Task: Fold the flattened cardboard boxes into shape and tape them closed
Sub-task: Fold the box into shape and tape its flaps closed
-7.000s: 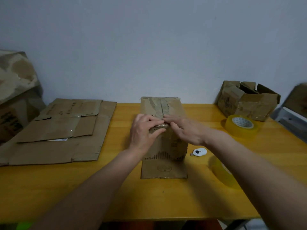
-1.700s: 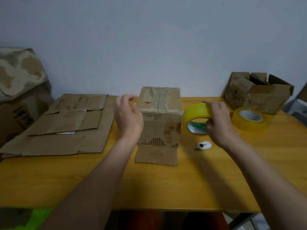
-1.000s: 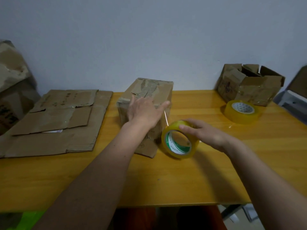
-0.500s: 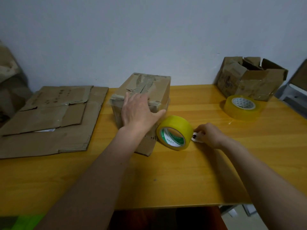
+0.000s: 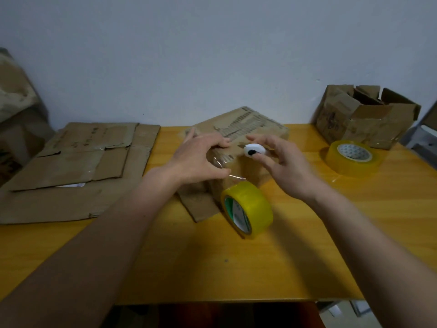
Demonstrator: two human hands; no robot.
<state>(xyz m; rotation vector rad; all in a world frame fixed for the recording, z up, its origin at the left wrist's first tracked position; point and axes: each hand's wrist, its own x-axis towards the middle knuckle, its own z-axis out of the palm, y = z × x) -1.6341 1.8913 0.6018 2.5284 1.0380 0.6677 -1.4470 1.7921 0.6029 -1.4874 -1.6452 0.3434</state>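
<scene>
Table (image 5: 307,245) is carrying flattened cardboard (image 5: 71,171) at left, the folded box (image 5: 246,138) at centre, a yellow tape roll (image 5: 248,213) standing on edge just in front. Left hand (image 5: 201,159) is resting on the box, fingers curled, seemingly pressing a tape strip (image 5: 234,176) running down to the roll. Right hand (image 5: 281,166) is pinching a small white cutter (image 5: 254,150), other fingers spread. Judgement: keeping the strip taut and pinned while slicing close to the roll should be giving a clean cut.

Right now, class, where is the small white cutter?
In the head view, the small white cutter is pinched in the right hand, raised just right of centre over the folded box, opposite the left hand.
</scene>
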